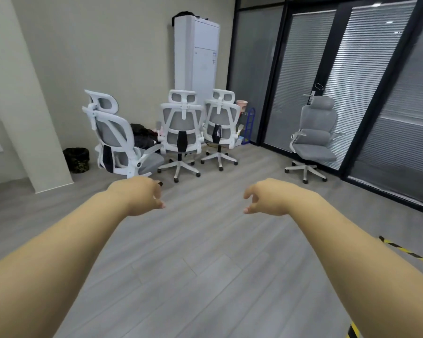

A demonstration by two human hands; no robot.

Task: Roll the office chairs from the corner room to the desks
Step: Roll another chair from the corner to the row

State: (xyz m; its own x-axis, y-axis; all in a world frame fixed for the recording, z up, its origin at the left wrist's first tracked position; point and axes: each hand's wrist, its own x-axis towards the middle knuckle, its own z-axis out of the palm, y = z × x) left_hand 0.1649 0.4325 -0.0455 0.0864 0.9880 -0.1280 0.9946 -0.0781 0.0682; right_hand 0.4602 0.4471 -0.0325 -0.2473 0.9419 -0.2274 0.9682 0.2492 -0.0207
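Two bare forearms stretched forward over grey wood-plank floor (205,264); left hand (139,196) and right hand (266,197) both empty, fingers loosely curled and slightly apart, touching nothing, likely raised ready to take hold of a chair. Ahead, three white-framed grey mesh office chairs (181,132) clustered in the corner, backs mostly toward the camera, so their backrests offer a grip; nearest one (117,140) just beyond the left hand. Fourth all-grey padded chair (313,140) apart by the dark-framed glass door (340,81). Tall white standing unit (195,59) behind. No desk in view.
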